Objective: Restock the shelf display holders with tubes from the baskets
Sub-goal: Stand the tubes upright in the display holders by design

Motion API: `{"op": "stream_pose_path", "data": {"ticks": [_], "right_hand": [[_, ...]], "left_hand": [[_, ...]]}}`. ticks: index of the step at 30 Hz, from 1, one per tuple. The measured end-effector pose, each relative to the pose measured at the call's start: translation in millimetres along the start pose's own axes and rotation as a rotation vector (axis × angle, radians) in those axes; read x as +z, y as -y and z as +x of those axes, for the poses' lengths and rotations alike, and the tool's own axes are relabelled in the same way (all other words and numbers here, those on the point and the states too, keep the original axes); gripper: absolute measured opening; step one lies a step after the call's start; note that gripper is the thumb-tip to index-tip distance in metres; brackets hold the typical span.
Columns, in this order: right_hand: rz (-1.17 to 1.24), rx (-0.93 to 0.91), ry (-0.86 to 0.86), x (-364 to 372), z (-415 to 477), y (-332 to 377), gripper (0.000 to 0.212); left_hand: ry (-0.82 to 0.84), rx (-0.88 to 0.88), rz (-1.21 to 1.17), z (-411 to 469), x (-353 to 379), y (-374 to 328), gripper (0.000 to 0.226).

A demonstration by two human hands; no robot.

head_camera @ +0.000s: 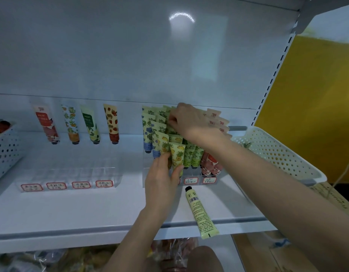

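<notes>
Tubes, hand cream, printed: most stand cap-down in the right holder (200, 181), packed in stepped rows by pattern. Left grip (162, 173): thumb and fingers closed round the front pineapple tube (177, 154), in the holder's front row. Right grip (189, 122): reaching to the back rows, fingertips pinched on the top of a green tube (165, 112); which slot it sits in cannot be told. Loose tube (201, 211): one, pale yellow, flat on the shelf (71, 209) just before the holder, crimped end over the shelf lip. Left holder (71, 173): four tubes in the back row only, front slots bare. Baskets: right basket (277, 146) beside the full holder, left basket (5, 150) at the far edge. Step in hand, as judged: seating and straightening tubes in crowded rows. Handling note: steady the front tube while the back one is pressed straight down into its slot. Avoid sideways pushes, since neighbours lean together and may topple. Loose tube likely goes next.
</notes>
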State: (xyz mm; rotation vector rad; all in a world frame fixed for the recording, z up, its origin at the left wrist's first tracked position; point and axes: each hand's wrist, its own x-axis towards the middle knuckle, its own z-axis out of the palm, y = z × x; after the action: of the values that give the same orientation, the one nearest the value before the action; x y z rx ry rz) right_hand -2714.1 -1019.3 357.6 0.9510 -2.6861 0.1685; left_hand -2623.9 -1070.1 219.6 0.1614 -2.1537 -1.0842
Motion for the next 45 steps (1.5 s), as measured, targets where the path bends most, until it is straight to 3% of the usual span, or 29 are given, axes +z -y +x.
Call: {"op": "stream_pose_path", "data": {"ticks": [7,14,18,26,31,37,42,45], "right_hand": [[0.373,0.052,-0.076,-9.1,-24.8,-18.8,0.023],[0.189,-0.123,0.054,-12.9,-33.5,-17.3,0.039],[0.115,-0.167,0.086,-15.8,-36.7,-18.2,0.030],[-0.043,-0.146,-0.067,-1.9,-38.2,-26.4,0.027],[-0.012,-0.109,-0.073,1.9,-39.5,-29.2,0.029],[0.147,-0.010,0.069,-5.0,-35.3,-31.1,0.031],[0.361,-0.013,-0.122,-12.5,-46.7,-32.4,0.023],[0.315,-0.091,-0.042,-10.4,-56.3,-30.1,0.023]], "left_hand": [[0.025,-0.026,-0.004,0.3,-1.9,-0.4,0.033],[0.027,-0.022,-0.015,-0.2,-0.5,-0.5,0.033],[0.031,-0.026,-0.017,-0.4,0.8,-2.3,0.033],[0.023,-0.036,-0.031,-0.5,0.6,-2.4,0.034],[0.021,-0.009,-0.013,0.0,2.3,-3.3,0.032],[0.034,-0.031,-0.038,0.2,2.2,-5.7,0.032],[0.041,-0.050,-0.022,1.0,4.2,-5.7,0.037],[0.041,-0.026,-0.027,0.3,3.7,-4.3,0.036]]}}
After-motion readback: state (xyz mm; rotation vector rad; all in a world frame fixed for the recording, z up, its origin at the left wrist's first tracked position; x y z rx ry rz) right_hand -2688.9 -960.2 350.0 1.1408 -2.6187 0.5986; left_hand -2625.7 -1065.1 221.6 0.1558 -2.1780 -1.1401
